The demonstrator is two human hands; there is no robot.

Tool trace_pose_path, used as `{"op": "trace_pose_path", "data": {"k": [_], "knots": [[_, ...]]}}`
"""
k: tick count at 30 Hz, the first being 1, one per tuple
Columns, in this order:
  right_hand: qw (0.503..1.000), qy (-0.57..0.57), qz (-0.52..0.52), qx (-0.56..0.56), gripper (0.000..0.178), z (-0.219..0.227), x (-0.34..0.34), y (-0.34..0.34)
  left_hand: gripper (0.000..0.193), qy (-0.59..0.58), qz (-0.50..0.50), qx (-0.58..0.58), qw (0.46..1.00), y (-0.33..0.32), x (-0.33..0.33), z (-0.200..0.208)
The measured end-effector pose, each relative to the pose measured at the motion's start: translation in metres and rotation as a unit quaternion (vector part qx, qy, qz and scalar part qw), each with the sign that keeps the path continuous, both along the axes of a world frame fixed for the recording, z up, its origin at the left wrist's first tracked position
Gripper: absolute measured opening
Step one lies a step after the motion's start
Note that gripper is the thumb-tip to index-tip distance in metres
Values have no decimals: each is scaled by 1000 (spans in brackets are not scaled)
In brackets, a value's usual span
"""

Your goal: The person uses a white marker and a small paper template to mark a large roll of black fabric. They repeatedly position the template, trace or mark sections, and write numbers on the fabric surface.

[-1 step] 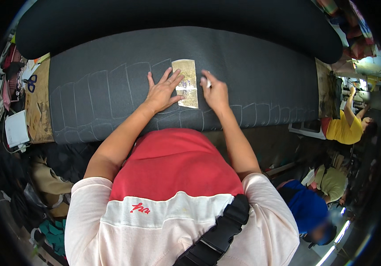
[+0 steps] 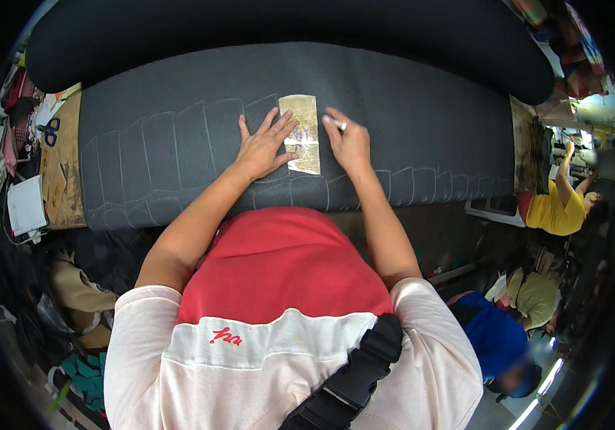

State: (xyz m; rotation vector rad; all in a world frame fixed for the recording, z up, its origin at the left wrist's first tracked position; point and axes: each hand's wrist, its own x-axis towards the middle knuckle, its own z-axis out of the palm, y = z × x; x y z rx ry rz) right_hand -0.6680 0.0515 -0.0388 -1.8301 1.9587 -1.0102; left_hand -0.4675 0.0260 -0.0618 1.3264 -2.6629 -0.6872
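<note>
My left hand (image 2: 263,149) lies with fingers spread, pressing a tan, shiny, worn pattern piece (image 2: 303,129) flat on dark grey sheet material (image 2: 407,107). The pattern has a whitish band across its middle and slightly curved ends. Just beyond its right edge, my right hand (image 2: 350,147) grips a short white stick (image 2: 339,125) that looks like chalk; the fingers are a little blurred. Thin pale outlines (image 2: 160,150) of several similar shapes run side by side left of the pattern, and a row of smaller ones follows the near edge.
A thick dark roll (image 2: 286,25) spans the far side. On the wooden table end (image 2: 64,165) at left lie blue-handled scissors (image 2: 51,133), beside a white pad (image 2: 28,206). At right, one person in yellow (image 2: 556,208) and another in blue (image 2: 490,333) are nearby.
My right hand has shifted slightly, and the white stick now tilts differently in its fingers. The left hand and the pattern look almost unmoved.
</note>
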Motion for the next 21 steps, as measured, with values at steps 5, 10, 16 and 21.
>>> {"op": "trace_pose_path", "data": {"k": [5, 10, 16, 21], "knots": [[989, -116, 71, 56, 21, 2, 32, -63, 72, -27, 11, 1, 1000, -1, -2, 4], [992, -55, 76, 78, 17, -1, 36, -79, 74, -5, 15, -9, 1000, -1, -1, 4], [996, -70, -25, 51, 13, -9, 3, -70, 73, 15, 21, -11, 1000, -1, -1, 2], [992, 86, 61, 68, 15, 11, 14, 18, 71, 16, 23, -5, 1000, 0, -2, 3]]}}
